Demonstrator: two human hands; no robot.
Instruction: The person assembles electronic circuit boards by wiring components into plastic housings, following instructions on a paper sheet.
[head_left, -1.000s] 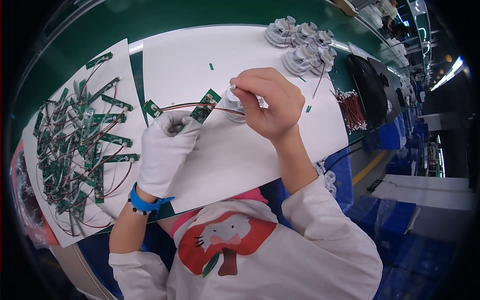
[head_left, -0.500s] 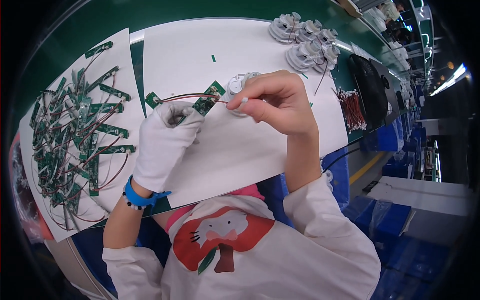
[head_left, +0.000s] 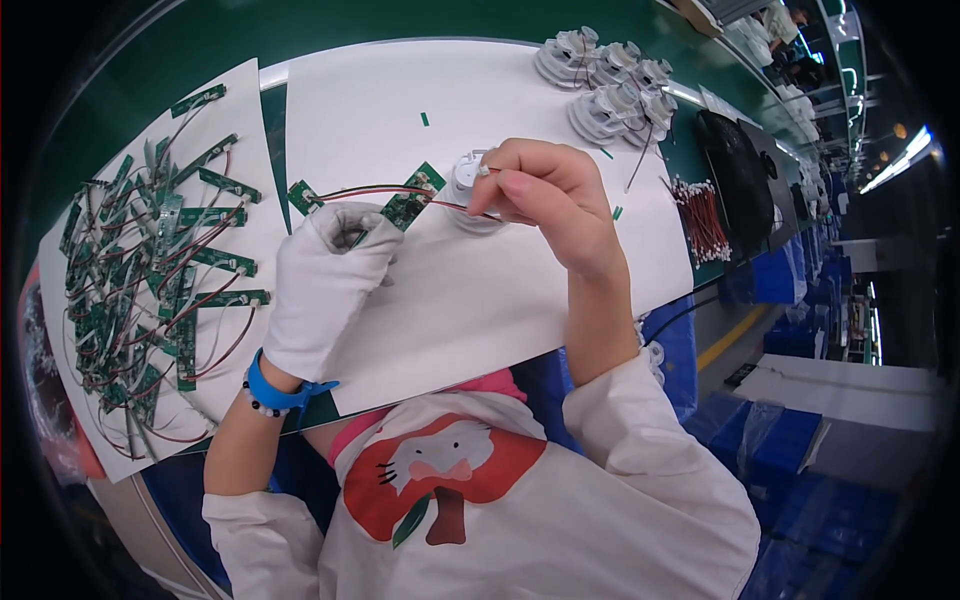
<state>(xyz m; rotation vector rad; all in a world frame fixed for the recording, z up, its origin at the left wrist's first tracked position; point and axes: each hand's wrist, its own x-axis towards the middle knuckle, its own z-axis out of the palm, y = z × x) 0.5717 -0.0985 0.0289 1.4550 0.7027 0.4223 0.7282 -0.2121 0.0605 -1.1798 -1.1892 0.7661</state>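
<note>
My left hand (head_left: 325,285), in a white glove, is closed on a green circuit board (head_left: 410,204) that sticks up past the fingertips. Red and black wires (head_left: 375,189) run from this board to a smaller green board (head_left: 302,197) beyond the glove. My bare right hand (head_left: 565,205) pinches a thin wire with a small white connector (head_left: 484,170) at the fingertips. A red strand of wire spans from the board to the right fingers. Behind those fingers a round white plastic housing (head_left: 465,180) stands on the white sheet, partly hidden.
A heap of wired circuit boards (head_left: 165,265) covers the white sheet at left. Several white plastic housings (head_left: 605,105) with wires are grouped at the far right. Beside a black object (head_left: 735,180) lies a bundle of red wires (head_left: 705,220). Small green strips dot the sheet.
My right fingers have turned and shifted slightly left, and the white connector has moved upward with them. My left hand, still holding the circuit board, has barely shifted.
</note>
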